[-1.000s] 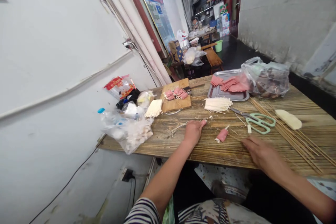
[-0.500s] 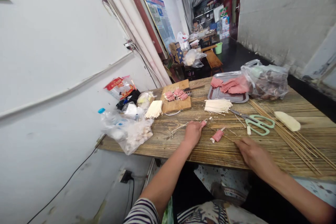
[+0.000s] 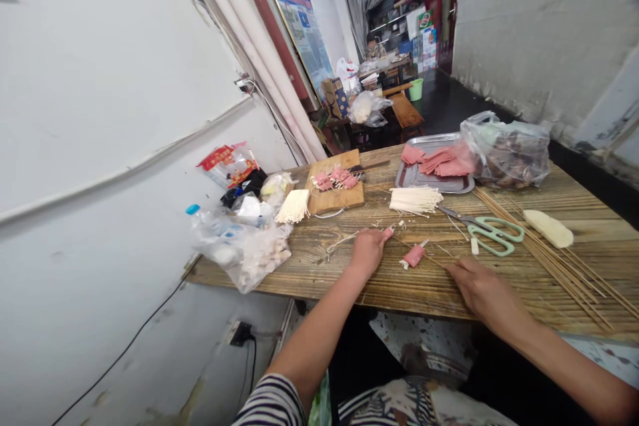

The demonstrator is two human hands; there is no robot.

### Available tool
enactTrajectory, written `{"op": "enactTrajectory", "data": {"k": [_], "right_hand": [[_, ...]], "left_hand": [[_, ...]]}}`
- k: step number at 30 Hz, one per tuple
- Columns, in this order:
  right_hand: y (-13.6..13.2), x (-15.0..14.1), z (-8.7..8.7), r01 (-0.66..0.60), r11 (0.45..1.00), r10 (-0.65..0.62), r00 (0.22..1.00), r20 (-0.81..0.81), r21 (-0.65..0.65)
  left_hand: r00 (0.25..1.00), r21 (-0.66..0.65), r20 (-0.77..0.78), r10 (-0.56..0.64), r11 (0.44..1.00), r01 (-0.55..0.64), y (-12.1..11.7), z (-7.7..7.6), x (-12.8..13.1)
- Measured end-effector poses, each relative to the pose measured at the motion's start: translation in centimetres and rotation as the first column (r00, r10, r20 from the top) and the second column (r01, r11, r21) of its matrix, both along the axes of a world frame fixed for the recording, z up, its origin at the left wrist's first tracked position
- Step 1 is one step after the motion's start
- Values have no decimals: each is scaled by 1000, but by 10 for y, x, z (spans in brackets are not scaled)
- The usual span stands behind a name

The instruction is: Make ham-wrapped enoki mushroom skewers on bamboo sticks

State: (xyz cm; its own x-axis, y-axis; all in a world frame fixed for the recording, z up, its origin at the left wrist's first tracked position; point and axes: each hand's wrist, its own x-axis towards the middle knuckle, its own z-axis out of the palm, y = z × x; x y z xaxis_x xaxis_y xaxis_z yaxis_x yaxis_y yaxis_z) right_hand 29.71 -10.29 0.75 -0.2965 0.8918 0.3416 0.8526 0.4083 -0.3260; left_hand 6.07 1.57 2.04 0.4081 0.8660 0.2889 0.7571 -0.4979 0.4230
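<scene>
My left hand [image 3: 367, 251] is closed on a pink meat roll [image 3: 388, 233] with pale mushroom ends, at the middle of the wooden table [image 3: 309, 266]. In my right hand [image 3: 476, 283] is pinched a thin wooden skewer [image 3: 435, 261]. A second meat roll [image 3: 414, 255] sits on that skewer between my hands. The skewer's tip reaches toward the roll under my left fingers; whether it enters that roll I cannot tell. Beyond my hands lies a bundle of enoki mushrooms [image 3: 414, 200], with green-handled scissors [image 3: 494, 234] to its right.
A metal tray [image 3: 407, 178] bears pink meat slices [image 3: 444, 161], beside a full plastic bag [image 3: 509, 150]. Finished rolls [image 3: 334, 178] rest on a cutting board [image 3: 324, 203]. Loose skewers [image 3: 559, 266] and a pale slab [image 3: 549, 227] lie at right. Bags [image 3: 244, 246] crowd the left edge.
My right hand has moved slightly left, carrying the skewer and its roll toward my left hand. My left hand stays in place on its roll.
</scene>
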Motion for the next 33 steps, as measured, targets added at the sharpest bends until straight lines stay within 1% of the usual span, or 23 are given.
{"op": "enactTrajectory", "data": {"k": [5, 11, 16, 24, 29, 33], "right_hand": [[-1, 0, -1, 13, 1000, -14, 1000, -5, -14], [0, 1, 1, 4, 999, -4, 1000, 4, -37], [1, 2, 3, -11, 998, 10, 1000, -24, -63], [3, 1, 2, -7, 1000, 6, 999, -47, -25], [4, 1, 2, -22, 999, 20, 999, -42, -30], [6, 0, 3, -20, 999, 19, 1000, -23, -42]], "left_hand": [[1000, -8, 23, -5, 1000, 5, 0, 0, -1], [1000, 8, 8, -7, 1000, 7, 0, 0, -1], [1000, 18, -19, -10, 1000, 10, 1, -1, 0], [999, 14, -40, -12, 1000, 13, 2, -2, -1], [1000, 7, -15, -23, 1000, 23, 2, -1, -2], [999, 8, -26, -24, 1000, 24, 3, -2, -2]]}}
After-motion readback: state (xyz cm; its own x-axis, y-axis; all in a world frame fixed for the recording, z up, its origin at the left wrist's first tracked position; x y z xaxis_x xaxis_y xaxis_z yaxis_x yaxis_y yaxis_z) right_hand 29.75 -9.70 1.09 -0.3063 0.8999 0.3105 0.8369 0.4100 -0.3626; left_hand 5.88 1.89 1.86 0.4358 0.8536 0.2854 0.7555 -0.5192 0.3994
